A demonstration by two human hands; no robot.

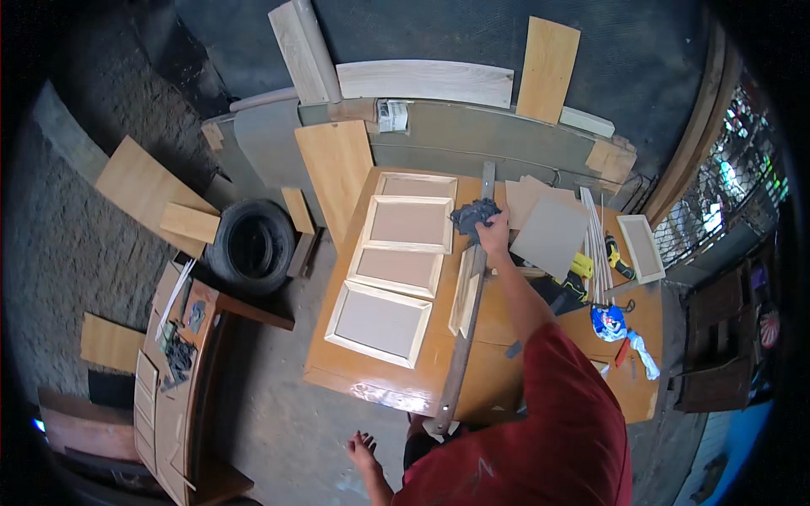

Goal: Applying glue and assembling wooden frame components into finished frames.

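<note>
My right hand [496, 231] is closed on a crumpled dark grey rag [475, 216] near the far end of the wooden table [337, 363]. Under the rag, a long dark bar [461, 358] runs the length of the table. To its left, several pale wood frames with beige panels lie in a column, the nearest frame [380, 323] closest to me. More frames [463, 291] lean on edge against the bar. Low beside the table's near edge hangs my left hand [363, 450], its fingers loosely bent and apart, holding nothing.
Grey and brown sheets [553, 232], thin white strips [592, 240], a yellow-black power drill [620, 257] and a blue-white packet [607, 322] lie on the table's right side. A tire [250, 246] and a second table [202, 304] stand left. Boards [333, 173] lean behind.
</note>
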